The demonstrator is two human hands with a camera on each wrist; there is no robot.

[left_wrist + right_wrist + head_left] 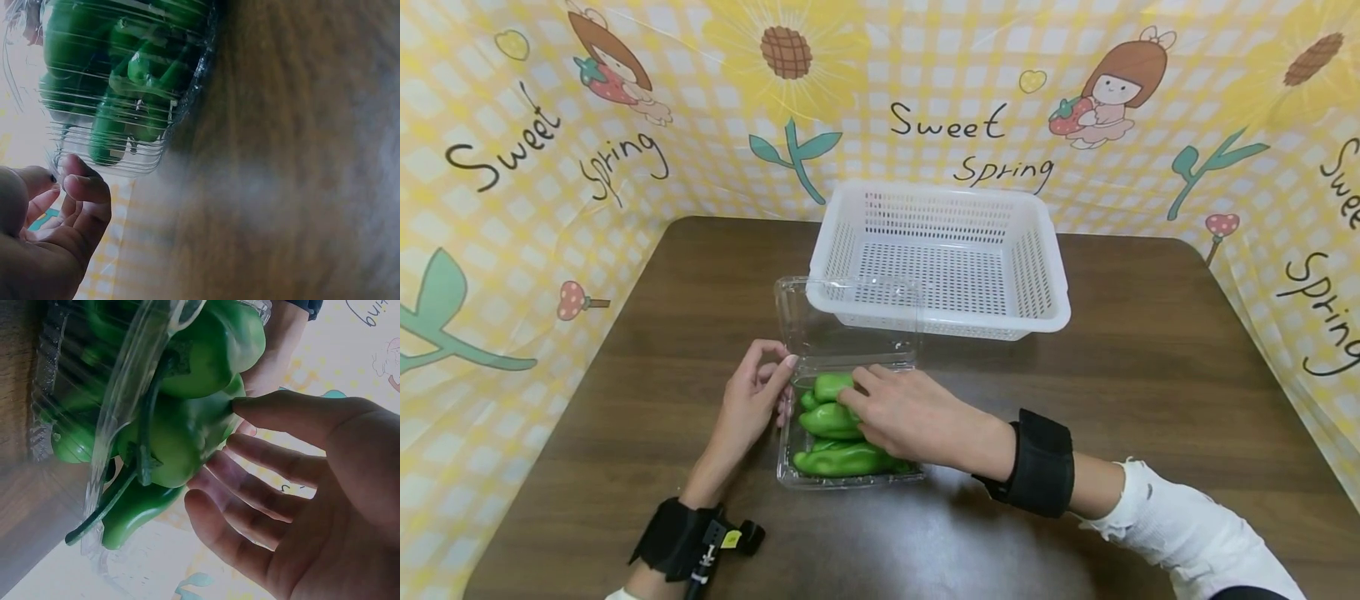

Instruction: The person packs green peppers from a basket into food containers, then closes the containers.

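Note:
A clear plastic clamshell container [787, 472] sits on the brown table, its lid [850, 329] standing open toward the back. Inside lie several green peppers [829, 418]. My right hand [859, 400] lies over the peppers with fingers fairly straight. In the right wrist view its thumb and fingertips [220, 449] touch a pepper [181, 434] from both sides. My left hand [778, 379] is at the container's left rim near the hinge. In the left wrist view its curled fingers [70, 178] pinch the ribbed corner of the container [112, 159], with peppers [125, 69] seen through the wall.
A white perforated basket [940, 318] stands just behind the container, with nothing in it. The brown table [1150, 400] is ringed by a yellow checked printed backdrop [512, 250] on the left, back and right. Both wrists wear black bands.

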